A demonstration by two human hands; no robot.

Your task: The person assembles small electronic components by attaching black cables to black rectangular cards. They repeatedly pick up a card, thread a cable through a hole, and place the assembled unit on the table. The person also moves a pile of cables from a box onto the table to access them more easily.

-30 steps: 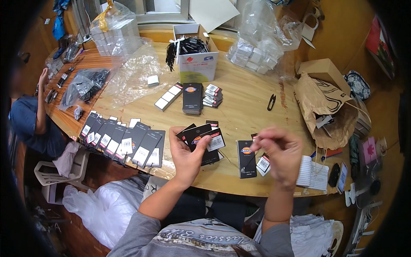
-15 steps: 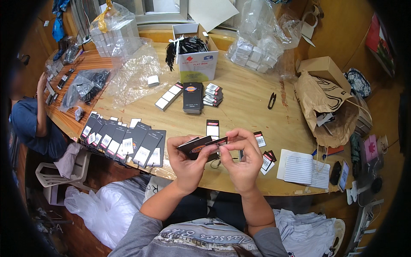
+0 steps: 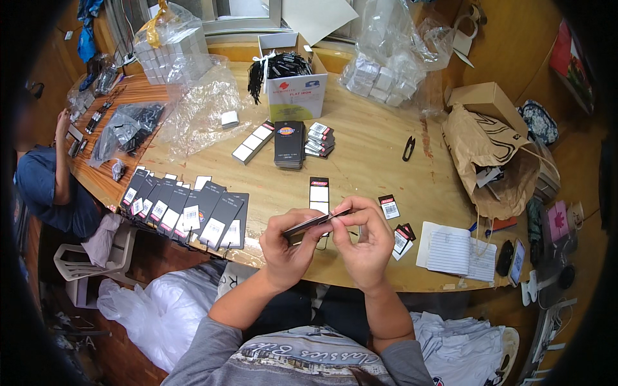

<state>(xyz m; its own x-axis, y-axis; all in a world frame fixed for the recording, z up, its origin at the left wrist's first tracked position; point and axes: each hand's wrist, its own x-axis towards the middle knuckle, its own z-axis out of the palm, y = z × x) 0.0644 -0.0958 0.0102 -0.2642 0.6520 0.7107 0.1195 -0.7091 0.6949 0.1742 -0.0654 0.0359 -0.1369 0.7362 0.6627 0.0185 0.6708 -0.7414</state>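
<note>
Above the table's front edge, my left hand (image 3: 287, 252) grips black hang tags (image 3: 308, 225) between thumb and fingers, turned nearly edge-on. My right hand (image 3: 364, 248) pinches at their right end, its thumb and forefinger meeting my left thumb. Whether a string or only the tags' corner lies in that pinch, I cannot make out. Just beyond my hands lies a black-and-white label card (image 3: 318, 193). To the right are a barcode label (image 3: 389, 206) and a small fanned pile of labels (image 3: 403, 239). A row of overlapping black hang tags (image 3: 209, 209) lines the edge at left.
Farther back stand a stack of black tags (image 3: 289, 147), a stack of white-panelled cards (image 3: 253, 143) and a box of black strings (image 3: 295, 96). Thread snips (image 3: 409, 148), an open notebook (image 3: 447, 249) and a paper bag (image 3: 486, 157) are at right. Another person (image 3: 48, 186) sits at far left.
The tags in my left hand have tilted from showing their printed front to nearly edge-on. The fingers of both hands have drawn closer together around them.
</note>
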